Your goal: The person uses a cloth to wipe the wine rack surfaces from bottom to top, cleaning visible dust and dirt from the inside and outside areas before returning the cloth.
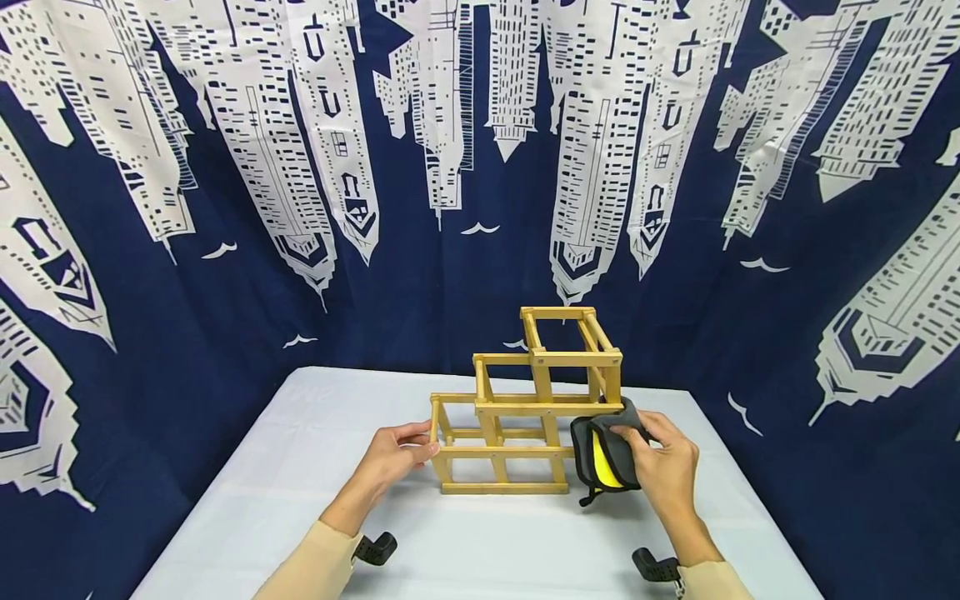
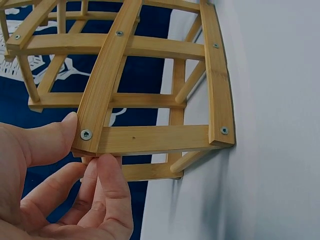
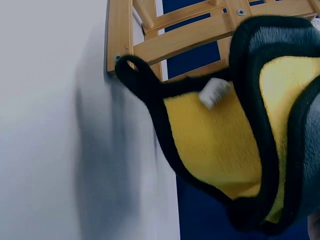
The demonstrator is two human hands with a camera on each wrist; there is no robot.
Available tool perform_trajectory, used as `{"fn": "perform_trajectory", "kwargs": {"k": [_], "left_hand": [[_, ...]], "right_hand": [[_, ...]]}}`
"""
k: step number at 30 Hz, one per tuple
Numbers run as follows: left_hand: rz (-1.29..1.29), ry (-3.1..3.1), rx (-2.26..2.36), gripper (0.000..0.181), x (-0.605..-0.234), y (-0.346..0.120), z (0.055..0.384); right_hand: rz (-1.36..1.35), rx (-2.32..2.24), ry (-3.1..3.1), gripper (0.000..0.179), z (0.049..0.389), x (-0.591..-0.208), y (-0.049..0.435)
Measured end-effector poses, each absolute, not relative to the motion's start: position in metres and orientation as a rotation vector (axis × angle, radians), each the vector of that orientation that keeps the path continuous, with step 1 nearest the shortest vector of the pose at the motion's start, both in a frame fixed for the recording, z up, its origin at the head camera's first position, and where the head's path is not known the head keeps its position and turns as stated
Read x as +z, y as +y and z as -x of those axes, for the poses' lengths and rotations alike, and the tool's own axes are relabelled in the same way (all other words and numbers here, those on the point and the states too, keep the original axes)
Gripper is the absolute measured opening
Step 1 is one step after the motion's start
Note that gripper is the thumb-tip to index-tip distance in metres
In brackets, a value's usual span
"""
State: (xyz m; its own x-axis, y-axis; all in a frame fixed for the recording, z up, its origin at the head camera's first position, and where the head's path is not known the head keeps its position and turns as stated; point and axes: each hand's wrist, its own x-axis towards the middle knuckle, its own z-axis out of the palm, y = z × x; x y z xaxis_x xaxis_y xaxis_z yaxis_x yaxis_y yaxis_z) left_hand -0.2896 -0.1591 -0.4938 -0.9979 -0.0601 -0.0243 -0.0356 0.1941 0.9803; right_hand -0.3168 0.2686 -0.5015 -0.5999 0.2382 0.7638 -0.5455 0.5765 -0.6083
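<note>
A stepped wooden rack (image 1: 517,454) of light slats stands on the white table, its tallest part at the right. My left hand (image 1: 401,454) pinches the rack's left corner; in the left wrist view, thumb and fingers (image 2: 112,187) meet around the slat end below a screw. At the rack's right side my right hand (image 1: 667,458) grips a folded cloth (image 1: 622,458), grey outside and yellow inside with black edging. The right wrist view shows the cloth (image 3: 215,140) up close, with a hanging loop and a small white tag, beside the slats. Most of the right hand is hidden there.
The white table (image 1: 285,492) extends around the rack. Behind it hangs a navy curtain (image 1: 420,292) printed with white buildings. A black wrist device (image 1: 377,548) sits by the left sleeve, another device (image 1: 654,565) by the right.
</note>
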Motion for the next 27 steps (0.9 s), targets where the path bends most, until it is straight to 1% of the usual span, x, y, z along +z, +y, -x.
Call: {"fn": "perform_trajectory", "kwargs": {"k": [6, 10, 14, 16, 19, 22, 23, 25, 26, 27], "left_hand": [[-0.080, -2.383, -2.004, 0.053, -0.497, -0.156, 0.290], [-0.078, -2.371, -2.048, 0.059, -0.496, -0.157, 0.289], [-0.064, -2.366, -2.090, 0.060, -0.494, -0.159, 0.291], [-0.055, -2.376, -2.090, 0.058, -0.492, -0.160, 0.291], [-0.061, -2.396, -2.075, 0.057, -0.492, -0.162, 0.292], [-0.062, -2.412, -2.058, 0.057, -0.492, -0.163, 0.292], [-0.064, -2.414, -2.058, 0.057, -0.493, -0.163, 0.292], [-0.059, -2.417, -2.053, 0.057, -0.493, -0.163, 0.292], [-0.054, -2.418, -2.047, 0.058, -0.493, -0.164, 0.292], [-0.046, -2.421, -2.038, 0.058, -0.493, -0.164, 0.292]], "right_hand": [[-0.235, 1.074, -1.768, 0.033, 0.305, -0.501, 0.271], [-0.286, 0.989, -1.553, 0.031, 0.296, -0.489, 0.264], [-0.429, 0.823, -1.357, 0.015, 0.294, -0.473, 0.253], [-0.501, 0.711, -1.364, 0.012, 0.295, -0.468, 0.249], [-0.580, 0.547, -1.511, 0.024, 0.299, -0.465, 0.246], [-0.607, 0.417, -1.649, 0.046, 0.302, -0.467, 0.241], [-0.611, 0.396, -1.668, 0.051, 0.303, -0.468, 0.238], [-0.629, 0.379, -1.665, 0.054, 0.305, -0.469, 0.229], [-0.644, 0.378, -1.652, 0.052, 0.306, -0.469, 0.224], [-0.661, 0.377, -1.640, 0.046, 0.308, -0.468, 0.218]]}}
